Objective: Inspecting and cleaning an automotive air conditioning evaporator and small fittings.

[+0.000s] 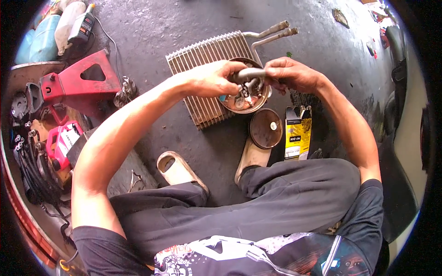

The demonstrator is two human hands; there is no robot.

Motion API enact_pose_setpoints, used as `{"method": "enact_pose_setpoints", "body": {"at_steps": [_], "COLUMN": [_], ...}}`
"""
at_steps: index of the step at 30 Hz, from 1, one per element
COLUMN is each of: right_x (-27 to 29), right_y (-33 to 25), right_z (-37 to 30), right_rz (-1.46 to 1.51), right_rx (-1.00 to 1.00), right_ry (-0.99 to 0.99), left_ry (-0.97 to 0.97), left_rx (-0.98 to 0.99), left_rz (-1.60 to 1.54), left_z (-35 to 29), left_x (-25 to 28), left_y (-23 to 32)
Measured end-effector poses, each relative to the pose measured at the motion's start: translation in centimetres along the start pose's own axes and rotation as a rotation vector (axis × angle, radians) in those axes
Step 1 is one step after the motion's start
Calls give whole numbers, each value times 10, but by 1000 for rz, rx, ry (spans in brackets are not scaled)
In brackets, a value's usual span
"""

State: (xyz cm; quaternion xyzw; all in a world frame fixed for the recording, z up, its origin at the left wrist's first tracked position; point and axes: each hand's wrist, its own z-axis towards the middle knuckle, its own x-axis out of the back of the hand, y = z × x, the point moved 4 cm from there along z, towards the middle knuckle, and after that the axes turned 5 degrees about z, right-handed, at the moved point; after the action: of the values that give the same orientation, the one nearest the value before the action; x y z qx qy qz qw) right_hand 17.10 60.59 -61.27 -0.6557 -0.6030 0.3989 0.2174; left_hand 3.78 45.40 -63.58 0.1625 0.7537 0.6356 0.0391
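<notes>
A curved grey metal tube [252,73] spans the gap between my two hands, above a round tin [265,99] with small metal parts in it. My left hand [216,77] is closed round the tube's left end. At the other end my right hand [294,74] pinches it, the fingers bunched together; their tips are partly hidden. Under the tin and my left hand lies a finned metal evaporator core [198,57], with two pipes [271,33] sticking out at its far right corner. Nearer to me is a round dark brown lid [265,130] with a small white spot on it.
Right of the lid lies a yellow and black carton [298,133]. A red metal stand [87,80], a pink jug [62,142] and black cables [37,170] crowd the left. Bottles [46,37] stand far left. My sandalled feet [179,170] rest on the dark floor.
</notes>
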Motion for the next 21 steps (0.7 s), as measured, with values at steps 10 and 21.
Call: {"method": "enact_pose_setpoints", "body": {"at_steps": [10,21], "right_x": [-26,-33], "right_y": [-6,-51], "right_z": [7,13], "right_rz": [-803,76], "right_rx": [84,427], "right_ry": [112,265], "left_ry": [313,626], "left_rx": [85,-3], "left_rz": [3,225], "left_z": [-24,-20], "left_x": [48,46], "left_y": [6,70]}}
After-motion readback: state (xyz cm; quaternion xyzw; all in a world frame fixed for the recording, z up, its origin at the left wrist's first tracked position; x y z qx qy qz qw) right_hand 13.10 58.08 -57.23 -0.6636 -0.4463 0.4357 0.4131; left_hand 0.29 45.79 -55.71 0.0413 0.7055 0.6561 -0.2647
